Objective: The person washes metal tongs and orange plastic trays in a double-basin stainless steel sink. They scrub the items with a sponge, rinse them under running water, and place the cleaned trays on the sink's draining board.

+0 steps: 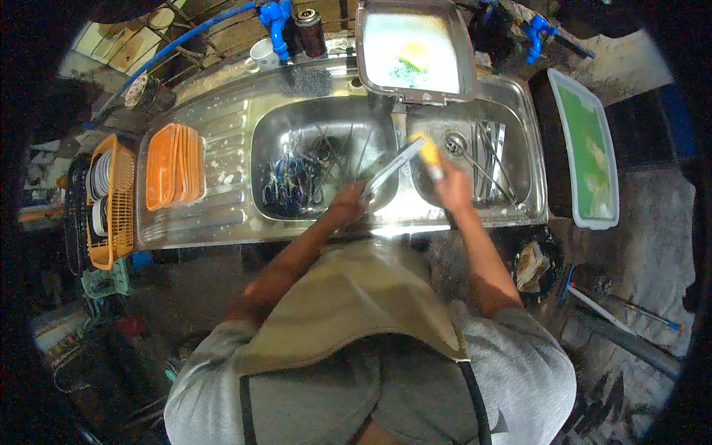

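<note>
My left hand (350, 203) holds one end of a long flat metal utensil (395, 164), perhaps tongs, slanting up over the divider between two steel sink basins. A yellow sponge (427, 149) is in my right hand (453, 183), at the utensil's far end. In the left basin (267, 133) lie many scissors with dark and blue handles (286, 181) and several thin metal utensils (361, 150). Metal tongs (486, 161) rest in the right basin (520, 183) beside the drain strainer (454, 144).
Stacked orange plastic baskets (175, 167) stand on the drainboard (225, 117). Left of them is a yellow rack (117, 217) with white dishes. A tub of whitish suds (414, 50) stands behind the sink, near a blue tap (276, 25) and a mug (264, 54). A green-filled container (589, 156) stands right.
</note>
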Available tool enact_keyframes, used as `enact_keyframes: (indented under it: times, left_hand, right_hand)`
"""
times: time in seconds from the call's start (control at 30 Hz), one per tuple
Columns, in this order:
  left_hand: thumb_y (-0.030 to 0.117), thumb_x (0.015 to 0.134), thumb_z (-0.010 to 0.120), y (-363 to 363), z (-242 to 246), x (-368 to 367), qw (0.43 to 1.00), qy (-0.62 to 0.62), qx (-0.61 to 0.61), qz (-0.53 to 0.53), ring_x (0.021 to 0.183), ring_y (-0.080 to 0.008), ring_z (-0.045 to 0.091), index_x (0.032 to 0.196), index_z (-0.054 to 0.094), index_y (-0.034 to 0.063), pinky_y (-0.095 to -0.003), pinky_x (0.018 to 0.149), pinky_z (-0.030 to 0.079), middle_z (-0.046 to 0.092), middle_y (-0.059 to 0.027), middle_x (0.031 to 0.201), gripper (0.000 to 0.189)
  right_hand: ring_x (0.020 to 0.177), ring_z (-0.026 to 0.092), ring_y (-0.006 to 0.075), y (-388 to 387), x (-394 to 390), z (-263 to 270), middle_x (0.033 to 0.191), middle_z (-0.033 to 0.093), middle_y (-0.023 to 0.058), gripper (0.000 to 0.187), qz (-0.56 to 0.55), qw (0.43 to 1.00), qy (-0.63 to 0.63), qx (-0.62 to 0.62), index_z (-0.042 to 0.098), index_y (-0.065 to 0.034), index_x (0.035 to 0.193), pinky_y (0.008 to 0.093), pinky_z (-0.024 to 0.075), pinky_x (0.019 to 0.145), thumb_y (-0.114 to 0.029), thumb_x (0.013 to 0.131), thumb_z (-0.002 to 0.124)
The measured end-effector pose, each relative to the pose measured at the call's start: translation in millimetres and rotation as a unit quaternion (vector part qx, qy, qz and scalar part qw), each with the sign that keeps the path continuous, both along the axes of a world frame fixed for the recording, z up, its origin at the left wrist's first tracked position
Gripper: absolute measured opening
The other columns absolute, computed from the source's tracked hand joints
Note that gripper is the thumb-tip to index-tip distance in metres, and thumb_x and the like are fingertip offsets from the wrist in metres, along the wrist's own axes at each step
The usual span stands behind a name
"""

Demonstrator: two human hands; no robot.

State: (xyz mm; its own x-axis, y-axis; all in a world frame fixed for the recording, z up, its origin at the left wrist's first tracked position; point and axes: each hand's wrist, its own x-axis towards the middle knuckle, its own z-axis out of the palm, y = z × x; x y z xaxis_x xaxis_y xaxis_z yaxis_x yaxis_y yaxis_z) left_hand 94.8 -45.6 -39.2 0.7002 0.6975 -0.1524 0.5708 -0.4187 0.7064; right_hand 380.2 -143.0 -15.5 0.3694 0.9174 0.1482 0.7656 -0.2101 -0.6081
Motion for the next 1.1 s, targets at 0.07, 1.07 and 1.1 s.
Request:
enact_keyframes:
  times: [0.07, 1.07, 1.1]
  left_hand:
    - [0.030, 0.093, 0.068, 2.6, 0.0, 9.8, 0.995, 0.070, -0.066, 0.013, 0.092, -0.0433, 0.066, 0.125, 0.063, 0.0044, -0.0526, 0.082, 0.051, 0.068, -0.0240, 0.104, 0.041]
    - [0.024, 0.092, 0.069, 12.2, -41.8, -26.7, 0.999, -0.033, -0.017, 0.023, 0.096, -0.0417, 0.065, 0.123, 0.064, 0.0032, -0.0499, 0.088, 0.051, 0.069, -0.0223, 0.105, 0.038]
    - [0.029, 0.093, 0.069, 7.3, -37.9, -24.1, 0.996, -0.077, -0.036, 0.038, 0.093, -0.0380, 0.066, 0.122, 0.065, 0.0040, -0.0491, 0.084, 0.052, 0.069, -0.0201, 0.101, 0.038]
  right_hand:
    - [0.099, 0.069, 0.0407, -16.5, -27.2, -23.1, 0.115, 0.070, 0.0213, 0.062, 0.182, 0.975, -0.096, -0.084, 0.060, -0.0100, 0.140, 0.0494, 0.0558, 0.084, -0.027, 0.083, 0.075]
    - [0.092, 0.071, 0.0398, 19.6, 1.3, -29.0, 0.103, 0.072, 0.0241, 0.051, 0.065, 0.995, 0.005, 0.079, 0.063, -0.0098, 0.137, 0.0439, 0.0556, 0.081, -0.026, 0.091, 0.074]
    - [0.091, 0.071, 0.0400, 1.3, 21.4, -32.7, 0.103, 0.072, 0.0242, 0.052, 0.092, 0.991, 0.007, 0.097, 0.062, -0.0100, 0.138, 0.0435, 0.0558, 0.081, -0.027, 0.090, 0.074]
